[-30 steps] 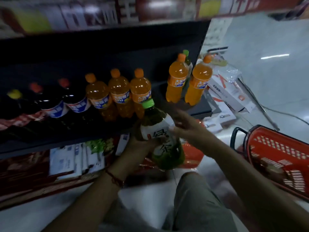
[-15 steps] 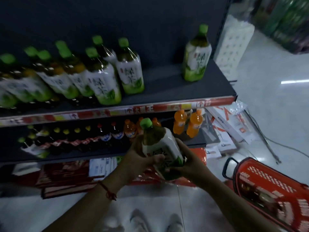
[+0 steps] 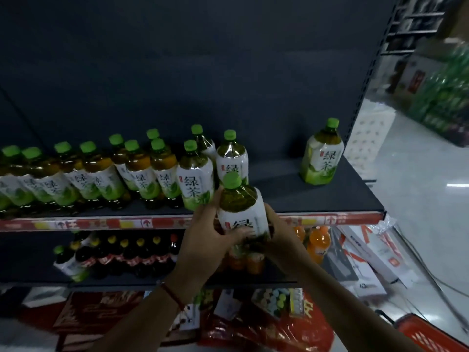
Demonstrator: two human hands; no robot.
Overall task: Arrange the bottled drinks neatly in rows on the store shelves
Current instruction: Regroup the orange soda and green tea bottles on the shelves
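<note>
Progress of the stocking task. The upper shelf (image 3: 317, 196) already carries a block of green tea bottles (image 3: 142, 174) standing in rough rows on its left and middle part; several lean or stand out of line, so the rows are not yet neat. A lone green tea bottle (image 3: 321, 154) stands apart near the right end, with a bare stretch of shelf between it and the block. The lower shelf (image 3: 274, 283) holds dark bottles (image 3: 132, 255) in a row and orange soda bottles (image 3: 316, 243) to the right. By this showing the task is partly done: the gap on the upper shelf remains to be filled and the rows squared.

Hand pose. The held bottle (image 3: 239, 209), upright with its green cap up, is in front of the upper shelf's edge, just right of the block and not yet set down. The left hand (image 3: 205, 237) wraps its lower left side, fingers curled across the label. The right hand (image 3: 276, 237) cups the lower right side and base; its fingers are mostly hidden behind the bottle. Both forearms reach up from below. A red basket (image 3: 431, 336) sits on the floor at lower right.
</note>
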